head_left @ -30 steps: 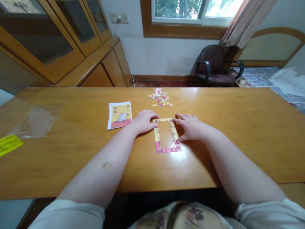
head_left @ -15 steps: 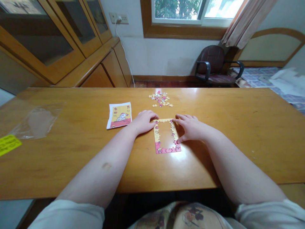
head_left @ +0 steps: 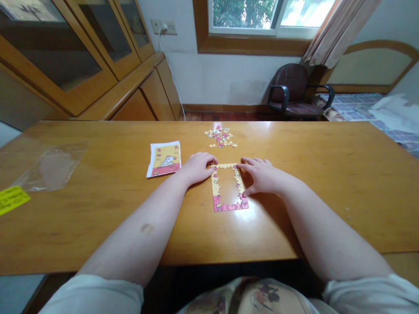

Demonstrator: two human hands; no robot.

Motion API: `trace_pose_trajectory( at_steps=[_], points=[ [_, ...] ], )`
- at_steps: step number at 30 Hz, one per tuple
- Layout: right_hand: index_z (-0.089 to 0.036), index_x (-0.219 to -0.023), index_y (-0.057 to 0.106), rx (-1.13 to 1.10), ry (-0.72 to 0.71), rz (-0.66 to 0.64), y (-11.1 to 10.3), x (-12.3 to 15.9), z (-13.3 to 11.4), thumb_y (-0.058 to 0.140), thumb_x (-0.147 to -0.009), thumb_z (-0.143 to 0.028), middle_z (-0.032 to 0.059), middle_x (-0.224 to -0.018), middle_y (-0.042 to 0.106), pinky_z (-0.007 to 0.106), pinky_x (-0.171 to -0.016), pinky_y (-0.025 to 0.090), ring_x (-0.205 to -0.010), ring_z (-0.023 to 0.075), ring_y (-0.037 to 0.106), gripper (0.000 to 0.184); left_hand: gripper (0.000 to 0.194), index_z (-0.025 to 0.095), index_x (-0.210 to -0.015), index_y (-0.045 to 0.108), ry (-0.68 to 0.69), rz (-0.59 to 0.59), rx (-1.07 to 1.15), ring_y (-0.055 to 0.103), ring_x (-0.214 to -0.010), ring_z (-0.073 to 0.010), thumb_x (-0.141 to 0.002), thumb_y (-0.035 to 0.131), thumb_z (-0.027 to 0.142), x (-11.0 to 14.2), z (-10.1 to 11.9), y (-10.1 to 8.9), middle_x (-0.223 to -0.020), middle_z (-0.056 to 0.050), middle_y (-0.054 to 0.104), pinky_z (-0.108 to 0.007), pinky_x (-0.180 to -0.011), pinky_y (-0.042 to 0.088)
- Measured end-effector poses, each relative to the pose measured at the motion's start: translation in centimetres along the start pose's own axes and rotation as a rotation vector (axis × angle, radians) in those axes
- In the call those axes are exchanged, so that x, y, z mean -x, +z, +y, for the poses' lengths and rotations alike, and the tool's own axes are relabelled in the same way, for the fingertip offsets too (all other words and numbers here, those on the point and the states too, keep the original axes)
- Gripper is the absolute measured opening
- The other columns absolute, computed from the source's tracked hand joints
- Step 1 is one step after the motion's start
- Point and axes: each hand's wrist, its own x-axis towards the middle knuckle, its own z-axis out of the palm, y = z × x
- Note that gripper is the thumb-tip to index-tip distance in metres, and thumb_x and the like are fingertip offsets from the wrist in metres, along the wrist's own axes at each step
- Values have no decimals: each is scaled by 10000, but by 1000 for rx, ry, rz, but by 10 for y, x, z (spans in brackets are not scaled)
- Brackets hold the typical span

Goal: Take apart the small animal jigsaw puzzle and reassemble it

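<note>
A rectangular jigsaw puzzle border (head_left: 231,207) of joined pieces lies flat on the table, yellow at the top and sides and pink along the bottom. Bare tabletop shows inside it. At its top left corner rests my left hand (head_left: 198,168), thumb and forefinger apart and touching the edge. My right hand (head_left: 262,175) is spread along the right side, with a fingertip at the top right corner and the thumb on the pink part lower down. Beyond the border lies a loose heap of puzzle pieces (head_left: 221,137), yellow, pink and white.
Left of my left hand lies a picture sheet (head_left: 166,160) with a white animal on yellow and pink. A clear plastic bag (head_left: 57,168) with a yellow label (head_left: 13,199) sits farther left on the wooden table (head_left: 108,218). An office chair (head_left: 291,89) stands behind the table.
</note>
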Motion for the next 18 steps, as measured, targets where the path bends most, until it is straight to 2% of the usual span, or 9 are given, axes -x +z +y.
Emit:
trace_pose_trajectory(
  at_steps=[7, 9, 11, 13, 14, 16, 18],
  points=[
    [-231, -1357, 547, -20, -5, 35, 0, 0, 2, 803, -527, -621, 175, -1430, 468, 552, -1002, 363, -1254, 421, 459, 952, 243, 221, -972, 687, 9, 2, 3, 595, -927, -224, -798, 530, 285, 0, 0, 0, -978, -39, 697, -370, -865, 460],
    [-225, -1272, 608, -76, -7, 111, 1, -5, 4, 756, -615, -627, 160, -1361, 535, 512, -985, 388, -1205, 380, 505, 785, 237, 213, -959, 686, 2, 7, 20, 596, -932, -225, -794, 527, 272, 0, 1, -1, -976, -42, 695, -370, -872, 463],
    [-200, -1138, 662, -170, 19, 232, 5, -13, 9, 658, -768, -568, 141, -1198, 632, 435, -932, 429, -1080, 303, 579, 522, 232, 202, -942, 685, -20, 14, 57, 602, -925, -219, -789, 517, 251, -1, 2, -1, -958, -46, 691, -361, -871, 470],
    [-181, -979, 676, -283, 100, 360, 12, -24, 16, 559, -870, -453, 102, -973, 680, 355, -825, 455, -891, 227, 610, 315, 227, 191, -920, 683, -63, 29, 106, 610, -902, -211, -793, 502, 241, -1, 2, 1, -941, -53, 686, -346, -854, 480],
    [-180, -887, 667, -327, 162, 400, 17, -29, 20, 553, -871, -414, 81, -873, 673, 332, -760, 451, -807, 208, 599, 260, 224, 186, -907, 683, -91, 42, 131, 613, -887, -206, -799, 495, 243, -2, 1, 2, -935, -55, 683, -339, -843, 484],
    [-181, -779, 622, -406, 279, 465, 25, -40, 28, 547, -856, -370, 51, -753, 639, 308, -678, 424, -701, 186, 563, 218, 216, 183, -881, 680, -149, 71, 175, 616, -861, -200, -811, 489, 257, -4, -1, 5, -927, -55, 682, -331, -825, 489],
    [-186, -773, 597, -413, 364, 539, 30, -49, 33, 501, -866, -359, 48, -741, 627, 307, -667, 407, -698, 186, 546, 219, 207, 185, -862, 677, -190, 95, 212, 616, -841, -196, -816, 494, 270, -5, -2, 7, -910, -50, 685, -326, -806, 490]
  ],
)
